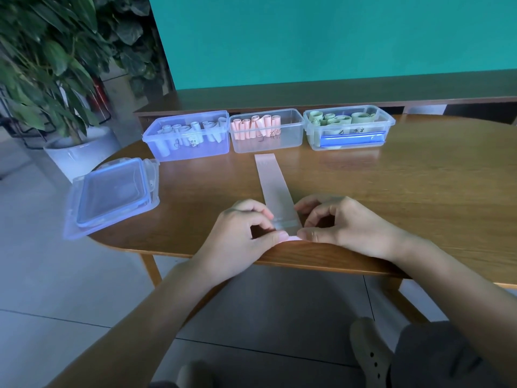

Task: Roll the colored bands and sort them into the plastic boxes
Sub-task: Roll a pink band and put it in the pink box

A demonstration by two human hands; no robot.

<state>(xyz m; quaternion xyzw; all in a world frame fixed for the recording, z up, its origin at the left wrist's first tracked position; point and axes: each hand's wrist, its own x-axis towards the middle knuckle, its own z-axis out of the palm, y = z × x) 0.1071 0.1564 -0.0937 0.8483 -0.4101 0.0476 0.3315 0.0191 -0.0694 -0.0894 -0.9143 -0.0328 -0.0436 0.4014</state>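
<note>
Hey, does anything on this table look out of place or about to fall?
Yes: the stacked box lids at the left sit tilted, overhanging the table edge, so they might slip. Otherwise the three boxes stand in a tidy row, and the pink band lies flat between both hands.

This looks like an office or a lounge corner of a workplace, though the view is too narrow to be sure. A rounded wooden table (419,175) stands on a floor of large pale tiles (42,247). Behind it runs a long low wooden bench or sideboard (307,98) against a plain teal wall (335,37). At the left a big leafy plant (50,51) grows in a white pot (81,152), the kind of greenery set out in shared rooms.
</note>
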